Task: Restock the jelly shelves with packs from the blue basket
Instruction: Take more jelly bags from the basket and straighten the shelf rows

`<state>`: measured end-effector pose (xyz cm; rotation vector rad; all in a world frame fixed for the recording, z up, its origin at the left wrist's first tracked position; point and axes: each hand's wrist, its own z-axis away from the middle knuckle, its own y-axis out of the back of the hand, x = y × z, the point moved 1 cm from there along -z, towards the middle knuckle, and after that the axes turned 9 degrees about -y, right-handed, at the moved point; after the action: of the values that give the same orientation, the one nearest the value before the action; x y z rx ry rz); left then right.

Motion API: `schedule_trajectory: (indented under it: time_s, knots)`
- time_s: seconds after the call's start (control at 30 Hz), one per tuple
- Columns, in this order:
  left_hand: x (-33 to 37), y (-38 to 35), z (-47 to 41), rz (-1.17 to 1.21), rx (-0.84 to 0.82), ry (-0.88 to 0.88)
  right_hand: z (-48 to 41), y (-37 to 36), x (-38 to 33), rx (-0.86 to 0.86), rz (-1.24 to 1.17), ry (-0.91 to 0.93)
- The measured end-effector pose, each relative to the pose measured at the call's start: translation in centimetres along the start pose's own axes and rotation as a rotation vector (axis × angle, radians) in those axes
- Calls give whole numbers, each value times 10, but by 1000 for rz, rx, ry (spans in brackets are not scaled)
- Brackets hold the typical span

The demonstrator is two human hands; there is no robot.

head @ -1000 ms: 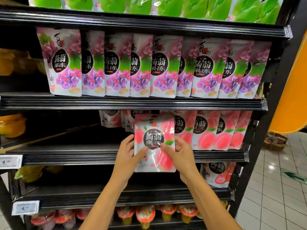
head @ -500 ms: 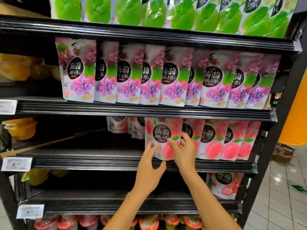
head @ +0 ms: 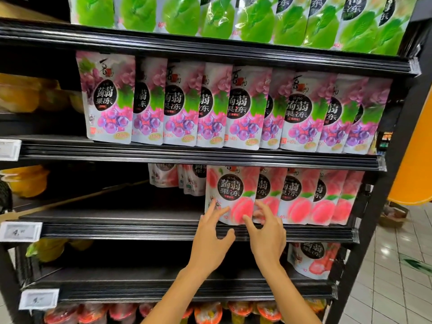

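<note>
The left hand (head: 210,232) is spread, its straight fingertips touching the low left of the front peach pack (head: 230,195). The right hand (head: 268,235) sets lightly bent fingertips on the pack's low right edge. Neither hand wraps the pack, so both look open, probably steadying it so it stands upright and square to the aisle. The pack stands on the middle shelf (head: 140,230) just behind the lip, at the left end of the peach row (head: 299,197), touching and overlapping its neighbour. That looks meant to show every label while saving width. With it the row counts five. Farther back and to the left stand what look like three more peach packs (head: 177,178), deep on the shelf, likely older stock, with a bare stretch in front of them to fill. One strawberry pack (head: 313,258) stands on the shelf below, at the right. Above, nine grape packs (head: 245,106) overlap in the same way. The green packs (head: 210,17) at the top are cropped, so I cannot count them. The basket is out of view.
</note>
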<state>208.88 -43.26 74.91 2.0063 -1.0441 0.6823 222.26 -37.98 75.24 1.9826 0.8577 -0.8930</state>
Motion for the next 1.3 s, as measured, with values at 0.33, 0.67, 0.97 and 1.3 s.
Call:
schedule_trajectory:
  time_s: [0.33,0.67,0.97,1.3]
  knots:
    - [2,1,-1,20,9,6,2,1,1,73,18,-15]
    - [-7,45,55,177,147,-20,61,-14,4,30,-210,41]
    - [-127,84,228,194,-44,434,235,-56,93,-331,-71,-267]
    - [-263,70,460,109,-119,904,424,-83,255,-759,196,-765]
